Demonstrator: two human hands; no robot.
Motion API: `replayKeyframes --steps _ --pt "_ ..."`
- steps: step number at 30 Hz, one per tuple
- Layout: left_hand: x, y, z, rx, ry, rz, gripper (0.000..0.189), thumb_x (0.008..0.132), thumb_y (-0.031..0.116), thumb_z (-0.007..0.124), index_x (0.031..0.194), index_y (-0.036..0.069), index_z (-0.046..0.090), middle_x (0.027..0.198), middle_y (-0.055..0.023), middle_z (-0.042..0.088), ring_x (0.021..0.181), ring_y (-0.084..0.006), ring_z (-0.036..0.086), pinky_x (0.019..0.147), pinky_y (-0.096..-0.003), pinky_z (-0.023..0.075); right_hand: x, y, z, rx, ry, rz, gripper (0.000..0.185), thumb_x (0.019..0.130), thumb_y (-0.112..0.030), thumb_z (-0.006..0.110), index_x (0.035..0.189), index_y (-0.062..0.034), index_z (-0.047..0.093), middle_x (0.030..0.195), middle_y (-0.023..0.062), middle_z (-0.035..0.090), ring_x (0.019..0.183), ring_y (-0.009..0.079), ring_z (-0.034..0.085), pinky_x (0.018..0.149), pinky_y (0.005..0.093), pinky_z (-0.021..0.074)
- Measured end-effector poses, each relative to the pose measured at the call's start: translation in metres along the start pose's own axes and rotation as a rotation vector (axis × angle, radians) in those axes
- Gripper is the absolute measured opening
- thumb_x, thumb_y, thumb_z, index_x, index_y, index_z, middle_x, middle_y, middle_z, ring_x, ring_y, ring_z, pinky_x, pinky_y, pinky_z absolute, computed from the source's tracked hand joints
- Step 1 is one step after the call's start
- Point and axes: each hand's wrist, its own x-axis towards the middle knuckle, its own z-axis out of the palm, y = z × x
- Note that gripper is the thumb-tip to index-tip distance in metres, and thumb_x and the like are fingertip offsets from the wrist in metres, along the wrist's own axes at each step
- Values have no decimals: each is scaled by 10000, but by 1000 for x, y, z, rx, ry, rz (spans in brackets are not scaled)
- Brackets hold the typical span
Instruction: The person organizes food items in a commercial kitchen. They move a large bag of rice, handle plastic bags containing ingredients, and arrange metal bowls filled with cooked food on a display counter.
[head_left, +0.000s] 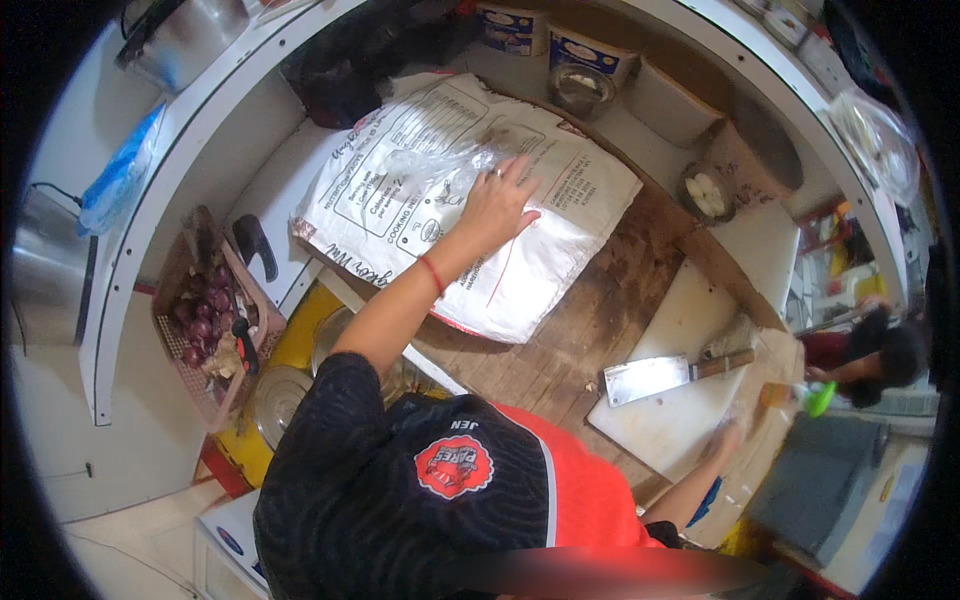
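Observation:
A white woven rice sack (570, 247) bearing printed writing lies flat on the brown wooden table (510, 382). My left hand (499, 199) rests palm down over it, fingers spread, with crumpled clear plastic (435, 161) beneath and beyond the fingers. At the right, my right hand (724, 442) is blurred beside the edge of a white cutting board (645, 427), over brown cardboard (772, 367). Whether its fingers hold something cannot be made out. A cleaver (646, 379) with a wooden handle lies on the board between my hands, apart from both.
A pink plastic basket (169, 322) at left holds red onions (214, 307) and a knife with a black-and-red handle (244, 345). Tubs (592, 56) and a bowl of white pieces (705, 193) line the back. Another person (862, 352) is at far right, near a green-topped bottle (819, 399).

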Motion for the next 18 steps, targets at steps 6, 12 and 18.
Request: replayKeyframes --steps 6,12,18 --pt "6 -87 24 403 47 -148 149 773 136 654 820 32 751 1404 -184 551 1289 -338 498 921 -475 458 -11 -2 -16 -619 -13 -274 324 952 -141 504 1130 88 647 1080 220 696 967 308 634 867 427 488" --pt "6 -111 -14 110 -84 -453 611 825 440 744 1248 32 577 1376 -200 529 1317 -365 450 1020 -525 412 -23 -4 -13 -604 21 -331 331 926 -65 518 1218 61 611 1118 225 690 1010 323 640 907 414 484" --pt "23 -110 9 206 -413 -773 768 832 431 734 1425 34 450 1224 -266 639 1043 -443 665 907 -505 512 -33 -17 -11 -369 -26 -239 382 881 -53 566 1251 33 604 1116 250 682 1012 355 647 887 425 495"
